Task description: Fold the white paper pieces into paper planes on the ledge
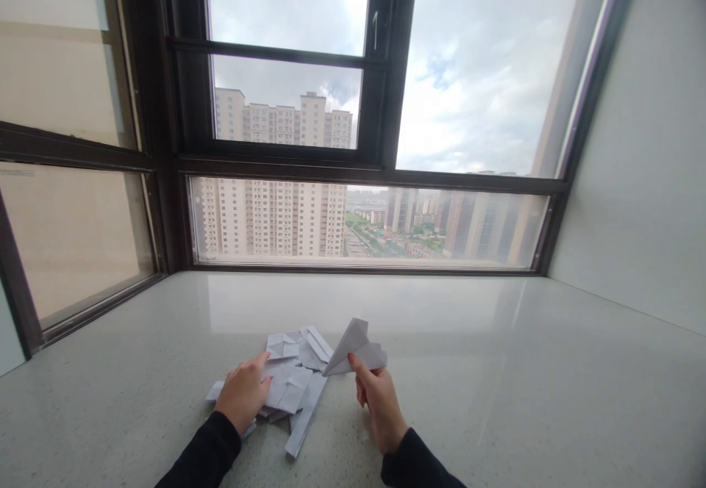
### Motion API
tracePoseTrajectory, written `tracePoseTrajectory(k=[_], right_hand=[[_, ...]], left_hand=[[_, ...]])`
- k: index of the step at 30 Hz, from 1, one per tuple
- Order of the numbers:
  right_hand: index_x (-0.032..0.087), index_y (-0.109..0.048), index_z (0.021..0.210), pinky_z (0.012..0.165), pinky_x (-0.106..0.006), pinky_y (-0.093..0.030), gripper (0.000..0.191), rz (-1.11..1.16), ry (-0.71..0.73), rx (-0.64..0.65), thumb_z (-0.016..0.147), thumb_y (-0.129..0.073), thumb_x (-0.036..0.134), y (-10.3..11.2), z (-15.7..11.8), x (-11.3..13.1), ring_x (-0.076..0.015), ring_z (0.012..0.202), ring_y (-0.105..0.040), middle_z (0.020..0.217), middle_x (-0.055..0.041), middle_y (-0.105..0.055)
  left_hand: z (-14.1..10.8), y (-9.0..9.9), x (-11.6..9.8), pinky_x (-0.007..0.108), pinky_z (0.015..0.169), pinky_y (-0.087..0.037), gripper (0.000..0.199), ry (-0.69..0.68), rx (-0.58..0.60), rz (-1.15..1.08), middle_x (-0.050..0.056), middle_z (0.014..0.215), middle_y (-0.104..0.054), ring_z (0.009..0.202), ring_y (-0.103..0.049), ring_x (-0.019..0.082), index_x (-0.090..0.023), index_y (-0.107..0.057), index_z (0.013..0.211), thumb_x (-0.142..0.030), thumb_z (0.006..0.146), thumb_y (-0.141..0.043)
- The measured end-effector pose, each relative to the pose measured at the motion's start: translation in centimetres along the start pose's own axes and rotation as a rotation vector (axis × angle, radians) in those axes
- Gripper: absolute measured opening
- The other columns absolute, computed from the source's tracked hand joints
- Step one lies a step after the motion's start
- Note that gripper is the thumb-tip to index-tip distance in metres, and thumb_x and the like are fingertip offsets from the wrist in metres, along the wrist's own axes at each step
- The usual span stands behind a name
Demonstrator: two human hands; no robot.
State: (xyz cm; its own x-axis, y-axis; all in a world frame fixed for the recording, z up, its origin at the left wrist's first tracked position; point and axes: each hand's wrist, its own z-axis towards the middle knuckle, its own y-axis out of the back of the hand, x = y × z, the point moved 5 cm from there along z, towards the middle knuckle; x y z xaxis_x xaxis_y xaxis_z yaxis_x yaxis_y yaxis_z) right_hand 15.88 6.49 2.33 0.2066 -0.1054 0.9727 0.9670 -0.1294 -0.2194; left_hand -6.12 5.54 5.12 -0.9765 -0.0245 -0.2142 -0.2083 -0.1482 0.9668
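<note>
A loose pile of folded white papers [290, 389] lies on the pale speckled sill, with one long folded strip [307, 416] slanting out at its near right. My left hand [243, 392] rests on the pile's left side, its fingertips at the paper edges; whether it grips a piece is hidden. Just right of the pile, my right hand [378, 400] pinches a folded white paper [356, 348] between thumb and fingers. That paper is raised, its narrow point toward the pile and its wider flaps up and to the right.
The glossy stone sill [496, 370] reaches back to a dark window frame [364, 179]. Tall buildings and cloudy sky show through the glass. A plain white wall [640, 179] stands at the right, and another window is at the left.
</note>
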Motion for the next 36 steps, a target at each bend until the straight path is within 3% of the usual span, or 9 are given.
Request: tracePoseTrajectory(k=[8,16,36], right_hand=[[0.018,-0.039,0.046,0.033,-0.021,-0.013,0.040,0.007,0.001,-0.002,0.058,-0.062,0.049,-0.03,-0.04,-0.03,-0.0030,0.031,-0.020,0.033,0.0100,-0.029],[0.019,-0.039,0.045,0.034,-0.021,-0.012,0.041,-0.007,0.009,-0.006,0.057,-0.061,0.051,0.03,0.19,-0.13,-0.0031,0.031,-0.020,0.033,0.0100,-0.028],[0.018,-0.040,0.045,0.034,-0.022,-0.013,0.042,-0.008,-0.004,-0.008,0.055,-0.062,0.053,0.00,-0.04,0.10,-0.0037,0.032,-0.020,0.033,0.0096,-0.028]], left_hand=[[-0.05,-0.11,-0.17,0.028,0.081,-0.039,0.042,-0.006,0.014,-0.007,0.016,0.111,-0.057,0.100,-0.054,0.021,-0.006,-0.041,0.118,-0.014,0.077,-0.039],[0.00,-0.40,-0.03,0.028,0.082,-0.039,0.040,-0.009,0.023,-0.003,0.013,0.111,-0.058,0.100,-0.055,0.020,-0.012,-0.043,0.118,-0.014,0.078,-0.040],[-0.11,-0.16,-0.03,0.030,0.080,-0.040,0.038,-0.038,0.007,0.057,0.014,0.105,-0.061,0.097,-0.056,0.021,-0.010,-0.045,0.116,-0.014,0.078,-0.037]])
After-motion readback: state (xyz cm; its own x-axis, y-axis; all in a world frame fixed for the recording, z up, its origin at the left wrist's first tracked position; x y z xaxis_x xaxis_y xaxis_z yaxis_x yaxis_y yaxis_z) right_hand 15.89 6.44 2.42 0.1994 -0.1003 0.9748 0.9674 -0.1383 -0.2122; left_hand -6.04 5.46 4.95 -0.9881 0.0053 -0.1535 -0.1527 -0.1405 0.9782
